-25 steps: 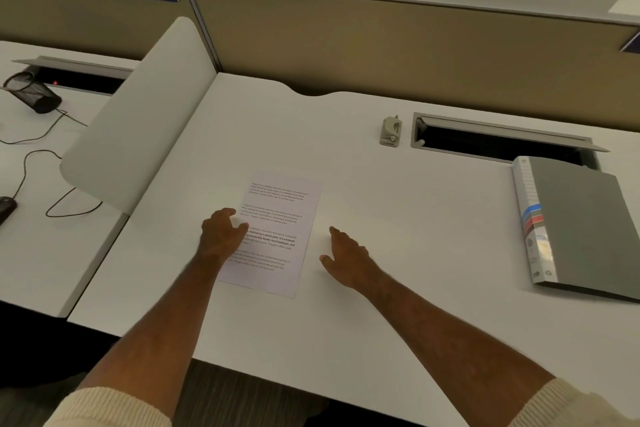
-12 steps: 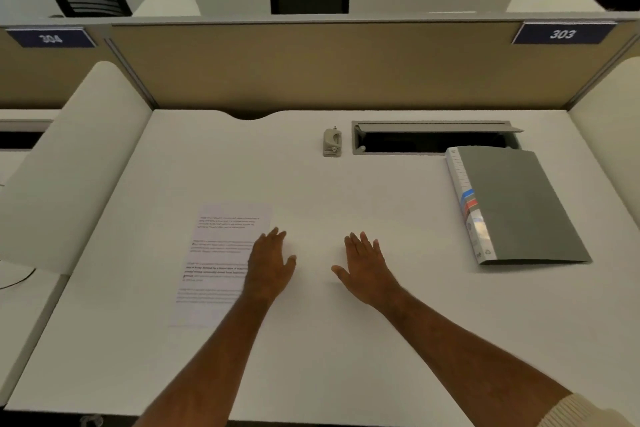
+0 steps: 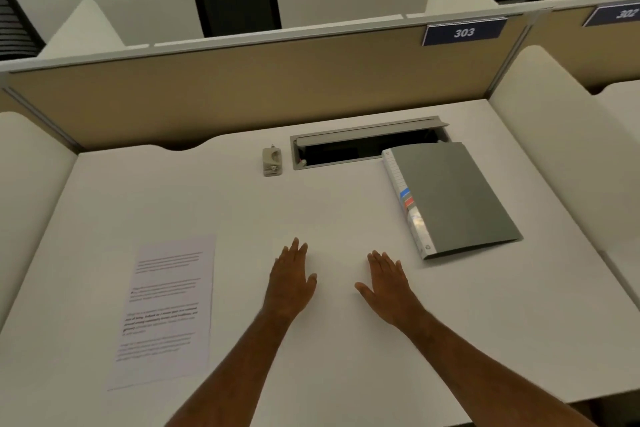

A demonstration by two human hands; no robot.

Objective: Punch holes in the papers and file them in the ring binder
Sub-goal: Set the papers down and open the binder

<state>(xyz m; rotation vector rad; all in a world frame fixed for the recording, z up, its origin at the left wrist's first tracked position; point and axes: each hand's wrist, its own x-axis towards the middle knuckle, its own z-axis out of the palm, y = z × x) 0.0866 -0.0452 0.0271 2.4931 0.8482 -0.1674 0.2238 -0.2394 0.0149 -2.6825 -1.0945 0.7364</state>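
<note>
paper (image 3: 166,308) left of left hand (image 3: 290,282)

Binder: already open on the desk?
No, the grey ring binder lies closed and flat on the desk, and neither hand touches it.

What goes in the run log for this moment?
hands: left, right flat on desk | paper untouched | binder closed

Bare desk (image 3: 329,204) between paper (image 3: 166,308) and binder (image 3: 457,198)
</note>
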